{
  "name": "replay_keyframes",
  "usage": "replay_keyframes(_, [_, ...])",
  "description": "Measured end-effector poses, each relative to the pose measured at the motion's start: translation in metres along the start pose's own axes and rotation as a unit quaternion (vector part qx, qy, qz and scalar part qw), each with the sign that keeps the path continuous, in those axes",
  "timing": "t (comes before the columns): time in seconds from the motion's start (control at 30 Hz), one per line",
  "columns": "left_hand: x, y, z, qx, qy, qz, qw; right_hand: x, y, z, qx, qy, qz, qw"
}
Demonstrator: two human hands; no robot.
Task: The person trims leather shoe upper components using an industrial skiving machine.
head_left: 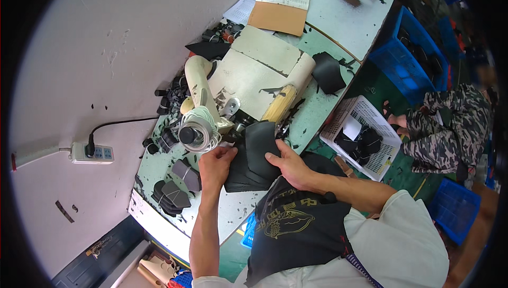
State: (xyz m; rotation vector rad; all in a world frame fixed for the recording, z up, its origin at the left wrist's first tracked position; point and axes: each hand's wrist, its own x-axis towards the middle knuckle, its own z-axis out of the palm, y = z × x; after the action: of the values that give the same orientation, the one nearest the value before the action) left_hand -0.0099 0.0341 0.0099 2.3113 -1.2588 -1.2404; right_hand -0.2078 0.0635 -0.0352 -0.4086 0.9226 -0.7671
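Note:
A flat black leather-like piece [262,147] lies over a stack of similar black pieces [246,178] at the front of a cream-coloured bench machine [264,65]. My right hand [293,167] grips its right edge, thumb on top and the other fingers partly hidden. At the left side, my left hand [216,166] is closed, thumb and forefinger pinched at the edge of the black material near the machine's working head. The fingertips there are small and partly hidden, so what exactly they pinch is hard to see. A coiled white cable hangs round a lamp [197,133] just above that hand.
Bundled dark pieces [172,197] and scraps litter the table's left. A curved black piece [328,72] lies right of the machine, an open notebook [280,5] behind it. On the floor stand a white crate [389,155] and blue crates [405,55]; a person in camouflage [455,129] sits nearby.

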Motion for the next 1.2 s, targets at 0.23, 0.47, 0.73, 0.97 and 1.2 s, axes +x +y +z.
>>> replay_keyframes(0.23, [0.001,-0.032,0.001,-0.296,-0.068,0.008,0.953,-0.001,-0.006,-0.004,0.014,-0.007,0.007,1.0])
replay_keyframes(0.47, [0.013,-0.01,0.007,-0.084,-0.037,0.046,0.995,-0.005,-0.011,0.0,0.069,0.025,0.008,0.997])
replay_keyframes(0.73, [0.005,0.004,0.005,0.006,0.006,0.053,0.999,-0.01,-0.012,0.001,0.041,0.011,0.007,0.999])
replay_keyframes(0.97, [0.005,-0.014,0.005,-0.027,0.017,0.031,0.999,-0.008,-0.002,-0.001,-0.01,0.001,-0.012,1.0])
replay_keyframes(1.2, [0.006,-0.039,0.007,-0.276,-0.055,0.005,0.96,-0.008,-0.007,-0.009,0.068,-0.031,0.023,0.997])
